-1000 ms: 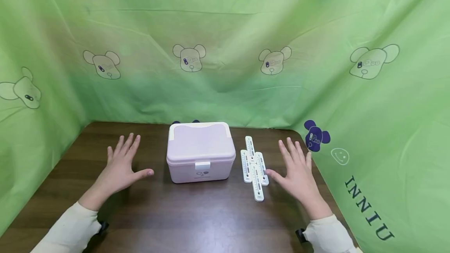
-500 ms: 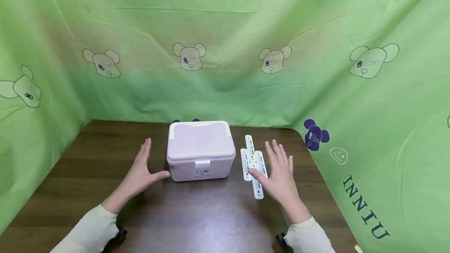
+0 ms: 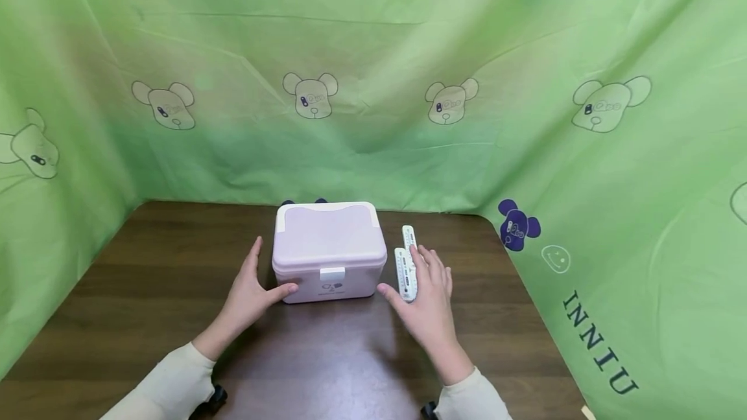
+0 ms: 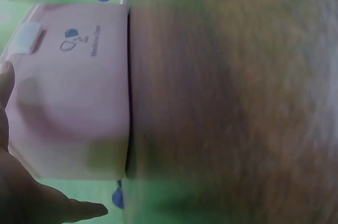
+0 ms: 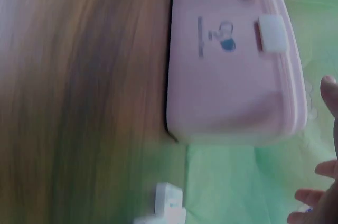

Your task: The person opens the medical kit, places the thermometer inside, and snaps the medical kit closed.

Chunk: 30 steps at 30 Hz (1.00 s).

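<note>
A pink-and-lilac medicine box [image 3: 329, 251] with its lid down and a white front latch stands on the table. At its left side is my left hand [image 3: 245, 300], fingers straight, thumb across the front left corner; whether it touches the box I cannot tell. My right hand [image 3: 428, 306] is spread at the box's right, thumb near the front right corner. Beneath its fingers lie flat white strips with scale markings, like thermometers [image 3: 405, 274], partly hidden by the hand. The left wrist view shows the box front [image 4: 79, 86] with its printed label; the right wrist view shows the strips' ends [image 5: 170, 200].
The brown wooden table [image 3: 315, 368] extends in front of the box and to both sides. A green printed cloth [image 3: 373, 161] hangs close behind the table and along its left and right sides.
Both hands have moved inward to the box, the left going right and the right going left over the white strips. The box and strips have stayed in place.
</note>
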### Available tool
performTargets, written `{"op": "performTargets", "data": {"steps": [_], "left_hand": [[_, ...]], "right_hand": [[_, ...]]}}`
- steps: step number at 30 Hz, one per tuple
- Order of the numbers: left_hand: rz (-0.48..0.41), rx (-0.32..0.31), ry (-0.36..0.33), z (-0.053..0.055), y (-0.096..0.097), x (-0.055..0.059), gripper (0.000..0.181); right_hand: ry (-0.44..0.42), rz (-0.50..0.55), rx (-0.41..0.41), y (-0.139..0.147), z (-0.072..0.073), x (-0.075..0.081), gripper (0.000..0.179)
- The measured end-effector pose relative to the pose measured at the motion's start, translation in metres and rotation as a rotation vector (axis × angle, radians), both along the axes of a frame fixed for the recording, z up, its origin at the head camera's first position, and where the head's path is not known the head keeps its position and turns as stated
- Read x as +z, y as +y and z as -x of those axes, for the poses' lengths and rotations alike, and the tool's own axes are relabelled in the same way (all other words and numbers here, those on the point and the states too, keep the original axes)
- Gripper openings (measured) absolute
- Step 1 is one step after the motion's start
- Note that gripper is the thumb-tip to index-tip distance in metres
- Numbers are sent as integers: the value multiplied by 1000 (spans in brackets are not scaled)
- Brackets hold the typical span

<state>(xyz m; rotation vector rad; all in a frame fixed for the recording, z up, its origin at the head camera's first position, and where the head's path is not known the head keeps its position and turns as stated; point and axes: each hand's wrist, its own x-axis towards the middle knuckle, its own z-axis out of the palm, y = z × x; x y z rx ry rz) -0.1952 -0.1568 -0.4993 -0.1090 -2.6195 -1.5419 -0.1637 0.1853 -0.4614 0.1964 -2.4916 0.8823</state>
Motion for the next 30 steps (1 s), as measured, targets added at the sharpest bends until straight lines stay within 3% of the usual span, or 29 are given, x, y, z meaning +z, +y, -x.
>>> {"op": "performTargets", "data": {"steps": [8, 17, 30], "left_hand": [[-51, 1, 20, -1, 7, -3, 132], [-170, 17, 64, 3, 16, -5, 130], [-190, 18, 68, 5, 26, -3, 119]], "right_hand": [[80, 80, -54, -36, -9, -5, 87], [39, 157, -99, -66, -19, -8, 87], [22, 199, -76, -98, -24, -8, 63]]}}
